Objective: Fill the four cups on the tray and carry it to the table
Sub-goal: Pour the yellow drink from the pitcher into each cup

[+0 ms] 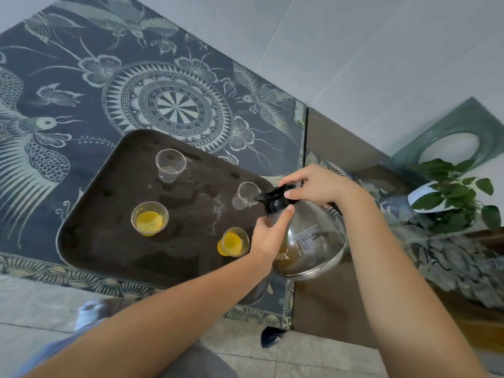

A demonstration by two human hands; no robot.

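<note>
Both hands grasp the glass carafe (311,241). The right hand (319,186) is curled round its black top and handle, with the thumb lying over the lid. The left hand (268,233) wraps the glass shoulder just under the black collar, thumb pressed against the glass. The carafe is tilted, its spout pointing left and reaching the rim of the right-hand cup (246,195). Brownish-yellow liquid sits low in its round belly, and white lettering shows on the glass.

Four clear plastic cups stand upright and well apart on a dark brown tray (109,241). The far cup (170,165) and the right-hand cup look empty. The left cup (149,218) and the near cup (234,241), the latter just beside the left wrist, each hold yellow liquid. Wet patches mark the tray's surface.

The tray rests on a blue-grey cloth (81,91) printed with birds, flowers and a round sunburst medallion, its near edge close to the cloth's border. A leafy green plant (458,195) stands to the right, near a pale wall, and pale floor tiles (41,309) show below the cloth
</note>
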